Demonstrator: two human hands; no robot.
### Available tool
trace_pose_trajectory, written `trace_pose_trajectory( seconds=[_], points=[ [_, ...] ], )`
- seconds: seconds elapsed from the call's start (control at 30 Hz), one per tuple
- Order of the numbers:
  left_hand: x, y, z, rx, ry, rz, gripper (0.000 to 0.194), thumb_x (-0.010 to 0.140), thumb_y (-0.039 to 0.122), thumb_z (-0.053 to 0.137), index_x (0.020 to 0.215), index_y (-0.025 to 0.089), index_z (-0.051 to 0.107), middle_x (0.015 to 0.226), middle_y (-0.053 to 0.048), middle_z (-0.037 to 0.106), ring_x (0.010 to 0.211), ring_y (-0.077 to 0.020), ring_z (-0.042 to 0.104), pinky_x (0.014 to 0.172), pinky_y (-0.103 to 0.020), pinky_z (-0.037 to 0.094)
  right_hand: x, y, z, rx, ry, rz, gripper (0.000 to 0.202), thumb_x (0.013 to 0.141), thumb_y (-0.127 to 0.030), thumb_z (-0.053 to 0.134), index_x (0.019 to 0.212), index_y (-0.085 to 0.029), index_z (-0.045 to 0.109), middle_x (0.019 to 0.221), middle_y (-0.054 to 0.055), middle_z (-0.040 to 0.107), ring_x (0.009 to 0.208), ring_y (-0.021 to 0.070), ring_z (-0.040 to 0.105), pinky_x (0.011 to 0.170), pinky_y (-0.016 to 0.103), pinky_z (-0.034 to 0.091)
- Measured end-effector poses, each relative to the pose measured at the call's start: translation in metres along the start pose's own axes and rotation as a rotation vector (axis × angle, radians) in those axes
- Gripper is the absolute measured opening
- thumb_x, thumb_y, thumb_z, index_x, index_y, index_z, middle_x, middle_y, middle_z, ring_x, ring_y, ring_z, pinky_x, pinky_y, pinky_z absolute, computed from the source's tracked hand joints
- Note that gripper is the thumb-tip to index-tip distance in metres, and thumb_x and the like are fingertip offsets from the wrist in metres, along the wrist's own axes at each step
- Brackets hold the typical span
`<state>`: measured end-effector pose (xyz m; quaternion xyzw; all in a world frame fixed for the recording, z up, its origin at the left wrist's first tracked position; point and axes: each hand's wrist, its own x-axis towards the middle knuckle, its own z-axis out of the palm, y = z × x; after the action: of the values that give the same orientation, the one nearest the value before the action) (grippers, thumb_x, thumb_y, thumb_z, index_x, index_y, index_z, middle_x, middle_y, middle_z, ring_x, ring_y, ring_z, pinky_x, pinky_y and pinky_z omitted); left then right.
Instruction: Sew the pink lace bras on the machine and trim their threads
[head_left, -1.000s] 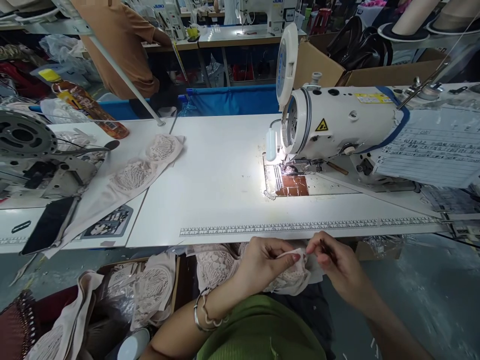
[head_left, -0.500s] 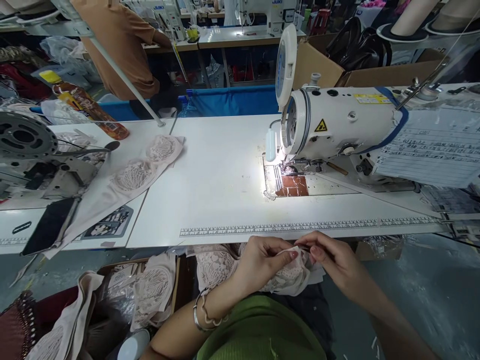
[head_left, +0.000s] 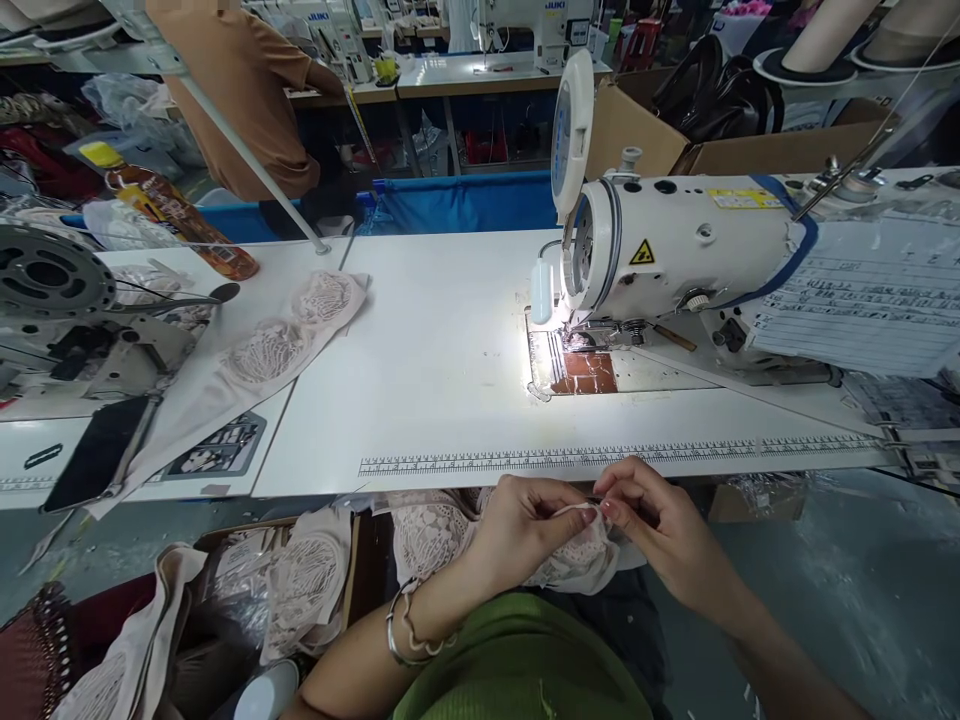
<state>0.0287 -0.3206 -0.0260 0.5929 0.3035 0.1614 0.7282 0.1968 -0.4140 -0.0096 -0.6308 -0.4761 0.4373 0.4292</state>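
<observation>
A pale pink lace bra (head_left: 577,560) lies across my lap, just below the front edge of the table. My left hand (head_left: 529,520) pinches its upper edge between thumb and fingers. Close beside it, my right hand (head_left: 656,525) has thumb and fingertips closed at the same edge, near the left thumb. Whatever fine part lies between the fingertips is too small to make out. Another lace cup (head_left: 431,535) of the same colour shows to the left of my left wrist, partly under the table edge.
A white sewing machine (head_left: 675,240) with its lamp lit stands on the white table (head_left: 435,350), a printed ruler along the front edge. Leftward are another bra (head_left: 262,350), a phone (head_left: 97,450) and a drink bottle (head_left: 172,210). More lace pieces (head_left: 307,570) fill a box below. A person (head_left: 232,100) sits beyond.
My right hand has shifted slightly left and up, its fingertips now closer to my left thumb. The left hand and the bra have barely moved.
</observation>
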Motion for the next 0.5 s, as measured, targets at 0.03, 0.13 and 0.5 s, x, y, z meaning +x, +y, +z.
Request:
trace_pose_trajectory(
  seconds=[0.03,0.13,0.5],
  points=[
    [0.000,0.001,0.000,-0.004,0.005,-0.002,0.030,0.084,0.040,0.071,0.077,0.011,0.078,0.067,-0.006,0.068,0.056,-0.0095,0.045,0.053,-0.022,0.032,-0.001,0.002,0.000,0.018,0.035,-0.011,0.035,0.099,-0.059,0.055,0.092,-0.024,0.056,0.061,-0.005,0.049,0.052,0.0135,0.043,0.049,0.025,0.033],
    [0.000,0.003,-0.001,-0.018,0.040,-0.006,0.033,0.083,0.042,0.073,0.075,0.011,0.078,0.064,-0.006,0.067,0.052,-0.0080,0.042,0.050,-0.021,0.031,-0.005,0.010,-0.001,0.059,0.162,-0.103,0.040,0.099,-0.063,0.049,0.094,-0.024,0.058,0.060,-0.006,0.042,0.050,0.0129,0.039,0.047,0.025,0.033],
    [-0.001,0.005,-0.017,-0.063,0.132,0.098,0.028,0.090,0.039,0.070,0.086,0.013,0.079,0.078,-0.010,0.075,0.067,-0.0164,0.066,0.059,-0.024,0.050,-0.024,0.049,-0.009,-0.362,-0.179,-0.107,0.046,0.097,-0.055,0.056,0.064,-0.023,0.055,0.063,0.000,0.051,0.055,0.0168,0.051,0.050,0.028,0.039]
  ],
)
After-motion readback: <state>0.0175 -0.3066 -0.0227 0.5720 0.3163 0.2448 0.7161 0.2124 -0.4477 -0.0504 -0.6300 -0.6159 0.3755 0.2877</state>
